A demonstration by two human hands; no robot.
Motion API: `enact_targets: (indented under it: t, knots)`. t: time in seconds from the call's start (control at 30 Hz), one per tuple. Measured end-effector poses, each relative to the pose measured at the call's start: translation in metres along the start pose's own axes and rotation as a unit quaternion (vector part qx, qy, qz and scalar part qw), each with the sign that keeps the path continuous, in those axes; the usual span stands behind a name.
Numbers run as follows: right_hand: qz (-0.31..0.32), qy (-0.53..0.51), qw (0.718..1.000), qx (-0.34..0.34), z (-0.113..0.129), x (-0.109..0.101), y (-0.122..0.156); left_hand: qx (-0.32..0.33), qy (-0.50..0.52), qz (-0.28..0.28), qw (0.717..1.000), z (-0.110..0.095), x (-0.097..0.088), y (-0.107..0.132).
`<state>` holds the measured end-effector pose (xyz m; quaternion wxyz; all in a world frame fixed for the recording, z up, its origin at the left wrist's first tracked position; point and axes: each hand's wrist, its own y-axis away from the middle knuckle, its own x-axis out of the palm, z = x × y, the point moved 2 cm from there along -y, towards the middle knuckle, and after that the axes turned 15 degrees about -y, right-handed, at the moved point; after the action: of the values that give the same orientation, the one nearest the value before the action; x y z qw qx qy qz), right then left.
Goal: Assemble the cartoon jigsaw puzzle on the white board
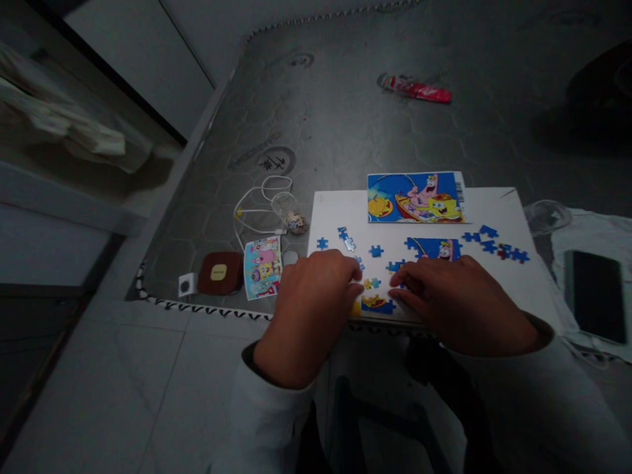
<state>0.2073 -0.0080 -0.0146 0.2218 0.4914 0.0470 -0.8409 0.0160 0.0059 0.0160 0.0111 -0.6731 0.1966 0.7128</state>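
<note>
White board [340, 207] on the table [316, 131] carries the jigsaw. Left hand [320, 283]: over the board's near edge, left of its middle, fingers curled, thumb and index tips close together at the near-edge pieces [378, 304]; can't tell if it's pinching one. Right hand [444, 296]: over the board's near edge, right of its middle, fingers bent, thumb and index tips slightly apart; can't tell if anything's between them. Joined section [439, 247] on the board, right of its middle, partly hidden by right hand. Loose pieces: single blue piece [322, 243] at board's left, another blue piece [376, 251] mid-board, cluster [488, 245] at board's right. Picture card [415, 197] lies across board's far edge. Off-board: brown case [220, 273] left, phone [595, 296] right, red wrapper [419, 89] beyond.
</note>
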Motion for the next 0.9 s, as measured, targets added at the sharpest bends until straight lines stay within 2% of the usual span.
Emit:
enact_targets:
  t: [0.2, 0.47, 0.63, 0.8, 0.9]
  knots:
    - [0.012, -0.003, 1.000, 0.017, 0.001, -0.001, 0.000, 0.009, 0.007, -0.011, 1.000, -0.015, 0.010, -0.005]
    - [0.021, 0.002, 0.999, 0.033, 0.001, -0.006, 0.000, 0.016, 0.022, 0.006, 1.000, -0.018, 0.009, -0.009]
    - [0.007, -0.024, 0.999, 0.028, 0.000, -0.006, 0.001, 0.033, 0.096, -0.007, 0.995, -0.017, 0.005, -0.008]
    - [-0.014, -0.098, 0.995, -0.008, 0.004, -0.005, 0.002, 0.056, 0.170, -0.006, 0.984, -0.016, 0.001, -0.007]
    - [-0.036, -0.125, 0.991, 0.018, 0.003, -0.005, 0.001, 0.040, 0.189, -0.010, 0.981, -0.015, 0.000, -0.007]
